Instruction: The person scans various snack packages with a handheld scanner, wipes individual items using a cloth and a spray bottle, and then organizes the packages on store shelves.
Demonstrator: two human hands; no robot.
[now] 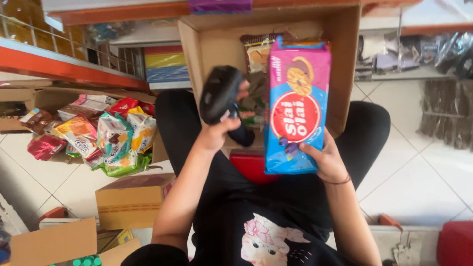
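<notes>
My right hand (329,160) grips the bottom of a tall pink and blue biscuit packet (295,106) and holds it upright over my lap. My left hand (216,134) is closed on a black hand-held tool (220,93), possibly a price labeller, raised just left of the packet and slightly blurred. Behind both stands an open cardboard box (345,74) with more packets (257,54) inside it. A red object (250,165) rests on my lap under the packet.
A low box full of colourful snack packets (106,133) sits on the tiled floor at left. A shut small carton (132,199) and open cartons (54,241) lie near my left side. Shelves (419,54) with bagged goods stand at right.
</notes>
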